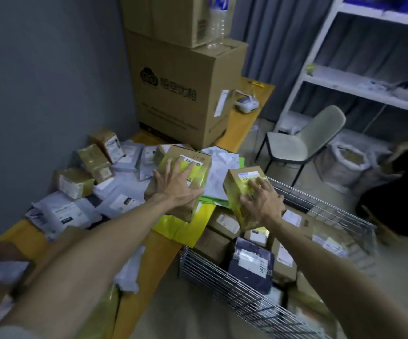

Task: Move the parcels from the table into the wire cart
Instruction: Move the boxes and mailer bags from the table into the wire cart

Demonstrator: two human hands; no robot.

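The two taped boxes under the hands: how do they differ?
The left box is larger and over the table; the right box is smaller, at the edge of the wire cart. The left hand lies spread on its box; the right hand grips its box. Both are brown with yellow tape.

Desk (241, 123) heaped, wire cart (234, 289) partly filled.
A brown box (188, 156) with yellow tape and a white label lies tilted at the desk's edge under the flat left hand (173, 189). A smaller box (241, 182), also yellow-taped, is tilted between desk and cart in the right hand's (263, 204) grip. White mailer bags (124, 201) and small taped boxes (76, 182) cover the desk. Cardboard boxes (222, 222) and a dark bag (252, 263) lie in the cart.
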